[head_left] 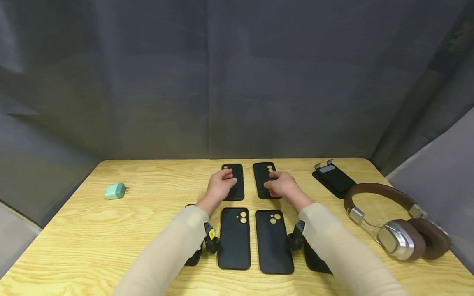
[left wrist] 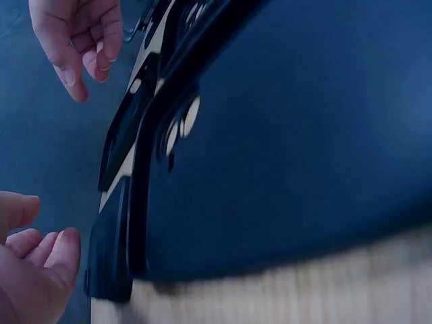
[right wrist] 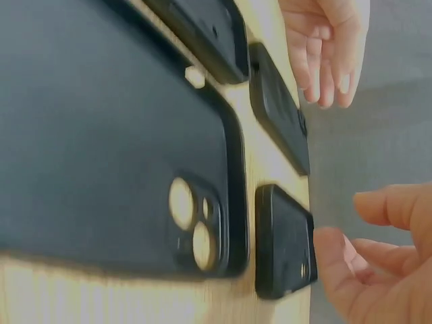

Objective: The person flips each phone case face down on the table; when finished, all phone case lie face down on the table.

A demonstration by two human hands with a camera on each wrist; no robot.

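Black phone cases (head_left: pixel 234 238) with round camera holes lie on the desk (head_left: pixel 74 238). In the head view, from the group's middle, they sit at 11, 1, 5 and 7 o'clock; two more, at 4 and 8, are partly hidden by the sleeves (head_left: pixel 163 255). The left hand (head_left: pixel 221 183) is over the 11 o'clock case, the right hand (head_left: pixel 284 185) over the 1 o'clock one. Headphones (head_left: pixel 398 238) are at 3, a hooked black holder (head_left: pixel 335 181) at 2, a plug (head_left: pixel 115 191) at 9. In the left wrist view, the left hand, at 8 o'clock, is loosely spread, holding nothing. In the right wrist view, the right hand, at 4 o'clock, parts thumb from fingers, also gripping nothing; contact cannot be told.
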